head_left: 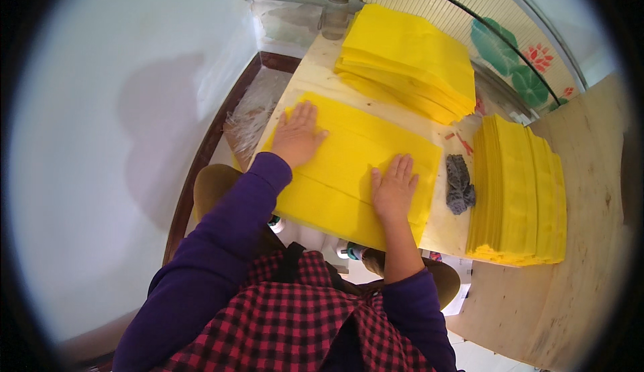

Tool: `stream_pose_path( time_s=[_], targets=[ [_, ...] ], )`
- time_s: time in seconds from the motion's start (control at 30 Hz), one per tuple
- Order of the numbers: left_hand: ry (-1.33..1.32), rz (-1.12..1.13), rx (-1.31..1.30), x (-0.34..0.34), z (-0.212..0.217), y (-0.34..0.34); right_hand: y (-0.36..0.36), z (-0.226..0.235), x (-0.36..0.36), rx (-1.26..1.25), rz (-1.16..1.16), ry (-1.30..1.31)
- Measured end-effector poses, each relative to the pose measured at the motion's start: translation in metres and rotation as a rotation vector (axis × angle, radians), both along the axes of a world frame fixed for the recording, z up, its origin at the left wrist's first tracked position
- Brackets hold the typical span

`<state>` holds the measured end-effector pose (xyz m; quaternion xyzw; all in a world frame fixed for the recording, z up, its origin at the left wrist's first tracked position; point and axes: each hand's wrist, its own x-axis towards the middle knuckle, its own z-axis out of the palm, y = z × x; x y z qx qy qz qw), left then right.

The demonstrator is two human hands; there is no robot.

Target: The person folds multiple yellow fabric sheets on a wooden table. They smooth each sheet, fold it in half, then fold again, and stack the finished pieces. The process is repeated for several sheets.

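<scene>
While both lie flat, fingers spread, left hand (296,135) and right hand (394,188) press the yellow sheet (355,164) beneath.

Sleeves: long, plain purple knit; the one above the left hand (296,136) reaches the wrist just behind the fingers, and the one above the right hand (394,187) is pushed well back from the fingers, leaving the forearm bare.
Cuffs: soft, slightly bunched, no buttons visible.
Apron: red-and-black check over the chest, below both sleeves.
Strap: a dark band runs up the apron's middle.
Hands: bare, with no gloves and no rings visible on the fingers.
</scene>
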<state>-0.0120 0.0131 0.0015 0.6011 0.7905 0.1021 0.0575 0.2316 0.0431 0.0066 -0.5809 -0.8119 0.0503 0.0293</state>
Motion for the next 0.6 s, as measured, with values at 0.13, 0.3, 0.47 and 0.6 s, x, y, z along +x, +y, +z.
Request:
stream_pose_path(
  time_s=[0.13,0.3,0.47,0.6],
  targets=[
    [0.064,0.131,-0.023,-0.016,0.004,-0.002,-0.001,0.001,-0.003,0.015,-0.009,0.004],
    [0.339,-0.006,0.105,0.026,0.015,-0.008,-0.003,0.004,-0.003,0.030,-0.026,0.017],
    [-0.032,-0.164,0.020,0.065,0.007,-0.012,-0.002,0.002,-0.003,0.033,-0.027,0.028],
    [0.003,0.021,-0.042,0.000,0.010,-0.025,-0.003,0.002,0.001,0.026,-0.022,0.051]
  ],
)
